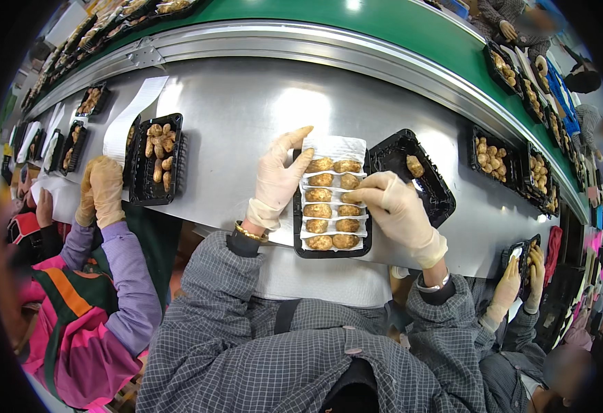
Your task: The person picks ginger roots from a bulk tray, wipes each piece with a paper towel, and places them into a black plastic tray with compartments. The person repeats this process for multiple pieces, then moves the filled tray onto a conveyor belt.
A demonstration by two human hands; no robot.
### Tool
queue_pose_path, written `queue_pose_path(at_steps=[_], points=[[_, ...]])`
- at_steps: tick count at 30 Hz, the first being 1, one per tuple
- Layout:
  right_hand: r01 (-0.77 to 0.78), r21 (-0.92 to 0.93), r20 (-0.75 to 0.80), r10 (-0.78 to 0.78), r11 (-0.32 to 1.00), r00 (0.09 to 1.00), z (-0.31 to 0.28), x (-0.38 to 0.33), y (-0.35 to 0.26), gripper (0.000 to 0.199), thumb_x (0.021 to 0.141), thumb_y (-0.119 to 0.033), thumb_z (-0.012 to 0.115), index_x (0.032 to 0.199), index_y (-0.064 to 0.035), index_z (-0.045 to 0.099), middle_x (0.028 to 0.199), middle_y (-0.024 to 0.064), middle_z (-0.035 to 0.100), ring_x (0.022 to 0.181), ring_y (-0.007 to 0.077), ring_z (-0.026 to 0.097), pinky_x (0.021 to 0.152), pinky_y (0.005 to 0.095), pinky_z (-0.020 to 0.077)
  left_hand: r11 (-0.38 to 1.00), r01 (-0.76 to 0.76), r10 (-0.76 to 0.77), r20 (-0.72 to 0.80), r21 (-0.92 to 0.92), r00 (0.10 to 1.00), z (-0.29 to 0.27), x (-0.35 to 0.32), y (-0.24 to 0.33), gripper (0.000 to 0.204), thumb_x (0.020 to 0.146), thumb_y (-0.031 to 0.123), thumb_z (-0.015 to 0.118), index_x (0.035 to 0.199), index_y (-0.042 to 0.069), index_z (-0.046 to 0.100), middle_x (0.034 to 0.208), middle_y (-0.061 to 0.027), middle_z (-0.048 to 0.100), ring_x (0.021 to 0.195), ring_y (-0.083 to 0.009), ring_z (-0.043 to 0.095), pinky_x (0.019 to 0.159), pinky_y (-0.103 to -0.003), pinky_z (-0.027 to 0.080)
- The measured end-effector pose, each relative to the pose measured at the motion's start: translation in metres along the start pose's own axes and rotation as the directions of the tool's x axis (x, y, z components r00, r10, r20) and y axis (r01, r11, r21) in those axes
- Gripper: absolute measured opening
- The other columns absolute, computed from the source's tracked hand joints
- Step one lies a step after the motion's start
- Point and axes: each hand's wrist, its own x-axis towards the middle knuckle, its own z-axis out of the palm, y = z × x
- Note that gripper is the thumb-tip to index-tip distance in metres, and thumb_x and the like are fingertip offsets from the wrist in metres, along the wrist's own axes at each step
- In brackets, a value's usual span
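Black tray [332,253], tubers [318,210] in pairs

Bright glare whitens the metal table [232,103]; straight lines bow outward.

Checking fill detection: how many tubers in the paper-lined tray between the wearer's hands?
12 tubers visible in the tray: six left column, six right. The right hand partly covers one; paper may hide more.

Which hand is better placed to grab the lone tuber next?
Probably your right hand: it's nearer the lone tuber; your left hand is at the left edge of the packed tray.
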Motion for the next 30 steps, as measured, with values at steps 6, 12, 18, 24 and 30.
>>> queue_pose_path(at_steps=[6, 12, 18, 24, 30], points=[[0.155, -0.309, 0.262, -0.073, 0.938, 0.962, 0.000, 0.013, -0.008, 0.029, 0.078, -0.005, 0.061, 0.106, -0.0087, 0.067, 0.095, 0.0073, 0.059, 0.087, 0.0244, 0.060, 0.076, 0.0345, 0.0510, 0.704, -0.477, 0.384, 0.284, 0.526, 0.879, -0.004, -0.016, 0.005, 0.039, 0.086, 0.020, 0.064, 0.125, 0.016, 0.063, 0.138, -0.0105, 0.052, 0.132, -0.0337, 0.040, 0.111, -0.046, 0.028], [0.202, -0.370, 0.344, -0.069, 0.907, 0.936, 0.000, 0.022, -0.004, 0.023, 0.079, -0.008, 0.061, 0.102, -0.0071, 0.064, 0.095, 0.0085, 0.059, 0.087, 0.0246, 0.061, 0.076, 0.0357, 0.0516, 0.673, -0.482, 0.353, 0.330, 0.560, 0.876, -0.001, -0.024, -0.015, 0.036, 0.088, 0.025, 0.062, 0.123, 0.018, 0.065, 0.141, -0.0089, 0.050, 0.134, -0.0346, 0.038, 0.112, -0.051, 0.022], [-0.053, 0.061, 0.043, 0.050, 0.997, 0.998, -0.009, 0.008, -0.001, 0.025, 0.080, 0.002, 0.058, 0.104, -0.0036, 0.062, 0.096, 0.0076, 0.059, 0.084, 0.0219, 0.062, 0.075, 0.0303, 0.0527, 0.660, -0.501, 0.369, 0.338, 0.560, 0.866, -0.002, -0.024, -0.009, 0.034, 0.090, 0.020, 0.061, 0.123, 0.014, 0.065, 0.141, -0.0109, 0.050, 0.134, -0.0336, 0.038, 0.111, -0.044, 0.027], [-0.344, 0.544, 0.264, 0.233, 0.766, 0.936, -0.008, 0.001, 0.001, 0.033, 0.088, 0.003, 0.048, 0.115, -0.0063, 0.065, 0.107, 0.0081, 0.053, 0.097, 0.0176, 0.057, 0.086, 0.0301, 0.0480, 0.836, -0.376, 0.314, 0.213, 0.401, 0.925, -0.010, -0.028, 0.001, 0.032, 0.086, 0.017, 0.067, 0.118, 0.018, 0.069, 0.140, -0.0084, 0.052, 0.137, -0.0308, 0.034, 0.113, -0.042, 0.026], [0.078, -0.065, 0.365, -0.049, 0.995, 0.930, 0.003, 0.015, -0.004, 0.029, 0.082, -0.008, 0.063, 0.110, -0.0118, 0.070, 0.091, 0.0082, 0.060, 0.083, 0.0282, 0.064, 0.072, 0.0360, 0.0546, 0.662, -0.576, 0.439, 0.375, 0.480, 0.817, -0.033, -0.028, 0.007, 0.029, 0.076, 0.011, 0.073, 0.101, 0.024, 0.075, 0.137, -0.0067, 0.056, 0.134, -0.0309, 0.038, 0.109, -0.042, 0.030]])
